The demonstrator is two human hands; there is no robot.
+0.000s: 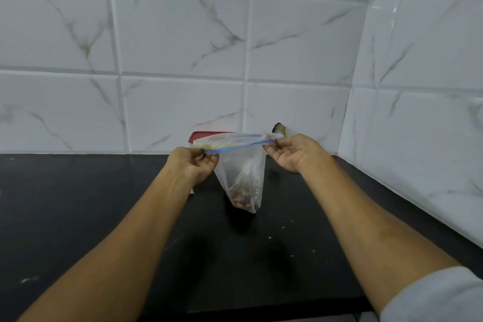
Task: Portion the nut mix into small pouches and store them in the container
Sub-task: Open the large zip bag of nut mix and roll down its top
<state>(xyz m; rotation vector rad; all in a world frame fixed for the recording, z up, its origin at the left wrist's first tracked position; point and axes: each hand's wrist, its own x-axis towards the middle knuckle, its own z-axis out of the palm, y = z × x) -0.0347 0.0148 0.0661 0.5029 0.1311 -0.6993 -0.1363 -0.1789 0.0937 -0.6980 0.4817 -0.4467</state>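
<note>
Clear plastic pouch (241,165) with nuts (240,195) at its bottom hung above the black counter (104,204). Left hand (194,165) and right hand (290,150) each pinched an end of its zip strip (240,142). Behind it stood the red-lidded container (198,136).

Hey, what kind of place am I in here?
Probably a home kitchen: a black countertop meets marble-look wall tiles, and a red-lidded container stands behind the zip pouch of nuts.

2 forearms (125,238), both bare — a pale grey sleeve (439,295) covers the right arm from near the elbow.
</note>
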